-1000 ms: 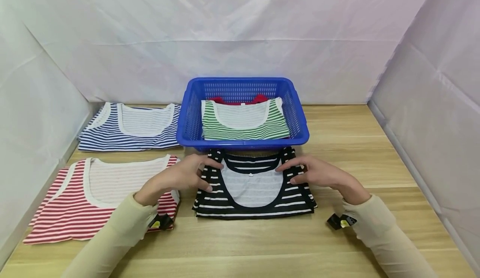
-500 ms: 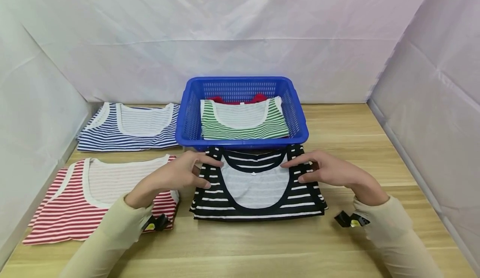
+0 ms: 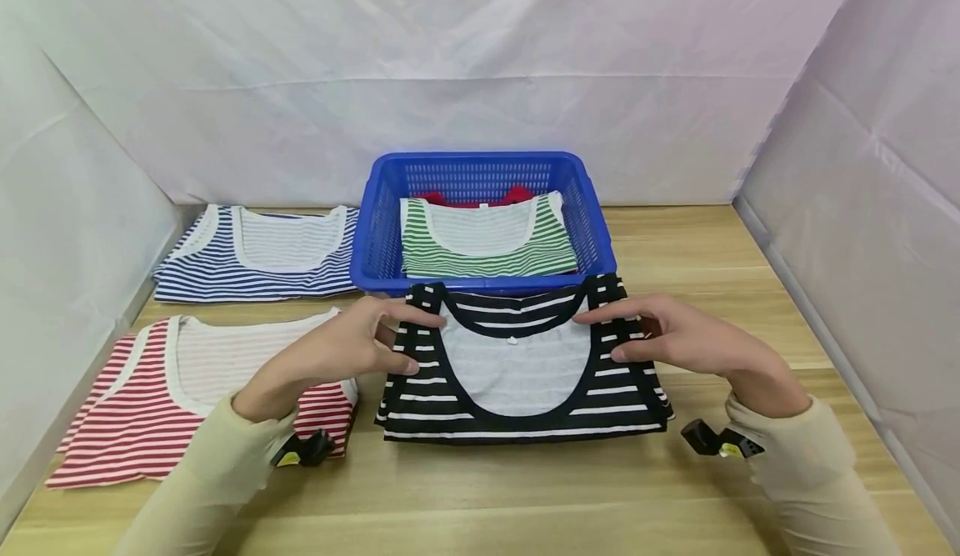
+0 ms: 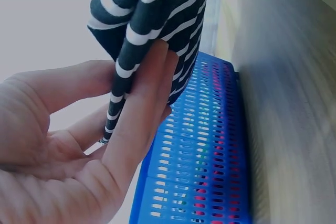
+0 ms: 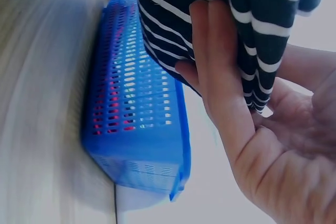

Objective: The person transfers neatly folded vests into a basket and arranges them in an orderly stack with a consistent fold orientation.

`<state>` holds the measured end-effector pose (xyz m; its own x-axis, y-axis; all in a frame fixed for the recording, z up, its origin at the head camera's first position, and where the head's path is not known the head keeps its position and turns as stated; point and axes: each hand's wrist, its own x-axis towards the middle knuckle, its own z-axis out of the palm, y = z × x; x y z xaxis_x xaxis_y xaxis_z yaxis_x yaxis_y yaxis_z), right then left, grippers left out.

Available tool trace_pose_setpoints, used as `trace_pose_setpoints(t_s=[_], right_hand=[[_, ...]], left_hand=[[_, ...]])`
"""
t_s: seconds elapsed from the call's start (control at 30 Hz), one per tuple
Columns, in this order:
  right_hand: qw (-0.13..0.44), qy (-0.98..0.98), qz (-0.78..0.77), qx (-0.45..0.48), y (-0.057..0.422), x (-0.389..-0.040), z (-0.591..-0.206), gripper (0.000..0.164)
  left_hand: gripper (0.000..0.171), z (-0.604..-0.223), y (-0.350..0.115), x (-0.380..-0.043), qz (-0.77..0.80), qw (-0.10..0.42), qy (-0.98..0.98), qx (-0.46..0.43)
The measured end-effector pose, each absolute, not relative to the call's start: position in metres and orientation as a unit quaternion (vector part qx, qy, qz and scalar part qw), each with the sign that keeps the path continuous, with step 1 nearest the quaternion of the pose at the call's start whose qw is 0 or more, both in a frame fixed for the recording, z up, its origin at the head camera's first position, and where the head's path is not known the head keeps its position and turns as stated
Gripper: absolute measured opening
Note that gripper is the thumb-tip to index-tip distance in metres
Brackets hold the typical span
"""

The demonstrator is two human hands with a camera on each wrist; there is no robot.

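A folded black-and-white striped tank top (image 3: 517,373) is held up between two hands, its wide neckline facing up. My left hand (image 3: 356,343) grips its left side, the thumb on top and several fingers beneath, as the left wrist view shows with the striped cloth (image 4: 184,19) between them. On the other side my right hand (image 3: 678,335) holds the right edge the same way; the right wrist view has its fingers (image 5: 215,51) under the folded layers. The top's far edge overlaps the front rim of a blue plastic basket (image 3: 360,247) in the head view.
Inside the basket lie a folded green-striped tank top (image 3: 487,266) and a red garment (image 3: 517,196) behind it. To the left are a folded blue-striped top (image 3: 225,285) and a red-striped top (image 3: 142,431). White cloth walls (image 3: 480,47) enclose the wooden table (image 3: 517,498).
The black-striped top has risen toward the camera and appears larger, its far edge now over the basket's front rim. Both hands have moved slightly apart with it.
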<state>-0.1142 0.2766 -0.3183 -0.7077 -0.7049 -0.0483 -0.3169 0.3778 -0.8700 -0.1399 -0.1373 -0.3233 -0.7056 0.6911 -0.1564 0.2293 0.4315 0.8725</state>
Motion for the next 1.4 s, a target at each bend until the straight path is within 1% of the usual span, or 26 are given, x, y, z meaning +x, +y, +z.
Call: trace_pose_setpoints(t_s=[0.17, 0.43, 0.5, 0.73, 0.87, 1.03, 1.23, 1.4], right_hand=[[0.188, 0.789, -0.478, -0.337, 0.281, -0.115, -0.317, 0.048], [0.172, 0.778, -0.485, -0.359, 0.286, -0.118, -0.313, 0.05], [0.164, 0.786, -0.478, -0.355, 0.288, -0.118, -0.312, 0.05], [0.121, 0.805, -0.478, -0.331, 0.291, -0.116, -0.305, 0.052], [0.096, 0.808, -0.493, -0.308, 0.29, -0.114, -0.303, 0.052], [0.088, 0.786, -0.536, -0.296, 0.285, -0.115, -0.3, 0.052], [0.073, 0.77, -0.555, -0.305, 0.282, -0.115, -0.298, 0.053], [0.053, 0.755, -0.57, -0.321, 0.282, -0.112, -0.296, 0.054]], left_hand=[[0.056, -0.319, -0.141, -0.141, 0.464, 0.248, 0.8, 0.289], [0.055, -0.312, -0.143, -0.139, 0.489, 0.25, 0.787, 0.282], [0.055, -0.309, -0.144, -0.138, 0.487, 0.242, 0.79, 0.284], [0.056, -0.305, -0.149, -0.14, 0.504, 0.187, 0.79, 0.294], [0.056, -0.305, -0.152, -0.143, 0.528, 0.185, 0.782, 0.274], [0.056, -0.303, -0.154, -0.143, 0.552, 0.181, 0.772, 0.257], [0.057, -0.298, -0.154, -0.141, 0.603, 0.199, 0.734, 0.241], [0.052, -0.293, -0.155, -0.141, 0.605, 0.187, 0.734, 0.244]])
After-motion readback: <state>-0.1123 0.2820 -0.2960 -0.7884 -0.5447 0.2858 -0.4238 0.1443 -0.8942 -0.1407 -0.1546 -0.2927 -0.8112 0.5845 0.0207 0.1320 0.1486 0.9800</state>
